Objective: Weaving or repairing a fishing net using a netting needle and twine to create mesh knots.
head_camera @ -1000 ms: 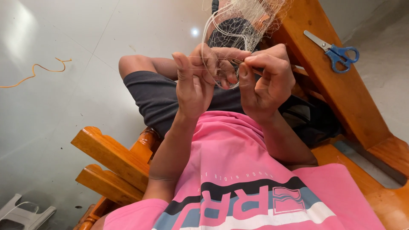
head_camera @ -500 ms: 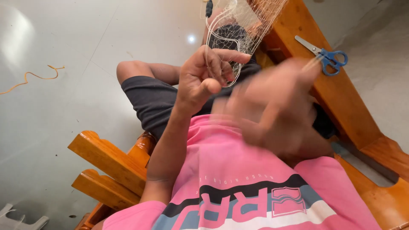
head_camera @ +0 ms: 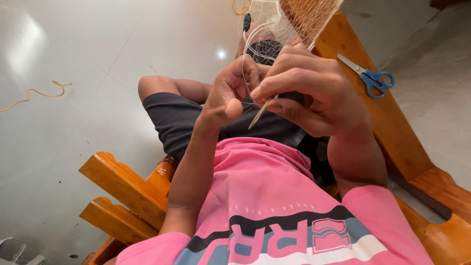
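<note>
Net mending, mid-stitch. Left hand (head_camera: 228,95) curled around the pale net (head_camera: 274,22) edge and its white cord, fingers pinching the mesh taut in front of the chest. Right hand (head_camera: 306,93) closed on a thin netting needle (head_camera: 260,112), tip angled down-left, just beside the left thumb. The net hangs from above, draped over the wooden chair arm (head_camera: 373,118); a dark float (head_camera: 247,22) sits on the cord near the top. Thread itself too fine to trace, probably running from needle to mesh. Judged step: passing the needle through a mesh loop. The next move calls for a steady left-hand grip and a clean pull to snug the knot. Blue-handled scissors (head_camera: 370,77) lie on the chair arm, apart from both hands.
</note>
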